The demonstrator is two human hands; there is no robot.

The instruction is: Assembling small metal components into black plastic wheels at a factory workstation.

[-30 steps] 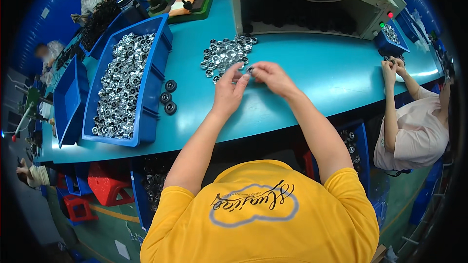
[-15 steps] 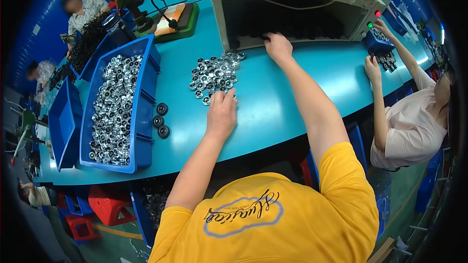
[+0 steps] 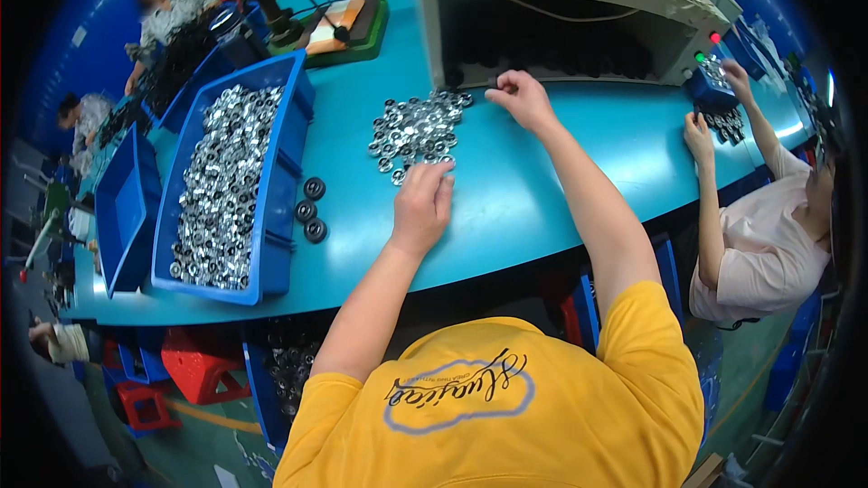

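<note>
A loose pile of small shiny metal rings [image 3: 414, 129] lies on the teal table [image 3: 579, 163]. My left hand [image 3: 421, 203] rests on the table at the pile's near edge, fingers apart, fingertips touching the nearest rings. My right hand [image 3: 521, 96] is stretched forward to the lower edge of the dark opening of a grey box-shaped machine [image 3: 561, 0]. Its fingers are pinched together on what looks like a small metal ring at the opening.
A long blue bin [image 3: 231, 185] full of metal rings stands at the left, with three black round parts [image 3: 309, 210] beside it and an empty blue bin [image 3: 127, 203] farther left. A co-worker's hands [image 3: 714, 108] work at the right. Other people sit at far left.
Both hands were together at the ring pile; my right hand reached forward to the machine opening and stays there, while my left hand drew back to the pile's near edge.
</note>
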